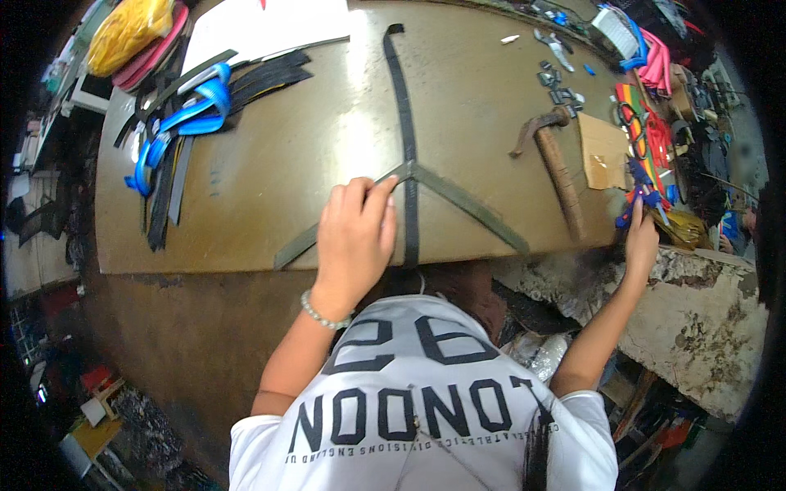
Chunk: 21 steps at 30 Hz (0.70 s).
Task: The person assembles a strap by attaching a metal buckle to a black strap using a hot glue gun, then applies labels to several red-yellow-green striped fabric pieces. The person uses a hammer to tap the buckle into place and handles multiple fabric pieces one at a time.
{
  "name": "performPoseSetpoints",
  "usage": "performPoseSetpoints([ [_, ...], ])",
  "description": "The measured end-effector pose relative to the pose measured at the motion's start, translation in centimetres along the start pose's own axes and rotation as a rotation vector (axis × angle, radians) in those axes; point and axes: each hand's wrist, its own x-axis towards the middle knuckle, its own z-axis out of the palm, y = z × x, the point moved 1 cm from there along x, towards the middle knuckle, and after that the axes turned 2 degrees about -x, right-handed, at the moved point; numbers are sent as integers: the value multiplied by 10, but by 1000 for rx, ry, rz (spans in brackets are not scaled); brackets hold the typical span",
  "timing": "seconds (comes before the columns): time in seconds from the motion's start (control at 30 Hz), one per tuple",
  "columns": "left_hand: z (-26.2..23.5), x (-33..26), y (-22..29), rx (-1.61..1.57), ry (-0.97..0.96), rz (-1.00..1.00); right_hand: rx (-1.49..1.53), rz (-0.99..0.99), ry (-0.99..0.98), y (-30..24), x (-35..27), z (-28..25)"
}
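Adjoining a shiny tabletop [483, 90] is chipped masonry [692, 323], left grip [358, 233] narrow on an olive strap [296, 245] (right grip [642, 239] unclear).

a hand could pass over the bare table [303, 147] just left and right of the black strap's [401, 90] far half; hammer [557, 168] and cardboard [603, 147] obstruct the right, blue straps [203, 121] and black strips [268, 82] the left.

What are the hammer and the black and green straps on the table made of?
The hammer has a handle that looks like wood: brown, dull, worn. Its head is probably metal, dark brown as if rusty. The black strap and green strap may be woven cloth: flat, thin bands, the black one's far end curling over. Their weave is too small to see.
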Motion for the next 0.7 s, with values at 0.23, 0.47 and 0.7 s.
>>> performPoseSetpoints([
  [0.23, 1, 4, -4, -46, 48, 31, 709, -582, -228, -99, -71, -15],
  [0.47, -1, -5, -6, -145, 173, 74, 429, -695, -108, -187, 77, 56],
  [0.7, -1, -6, -9, -263, 216, 7, 566, -669, -69, -205, 66, 52],
])
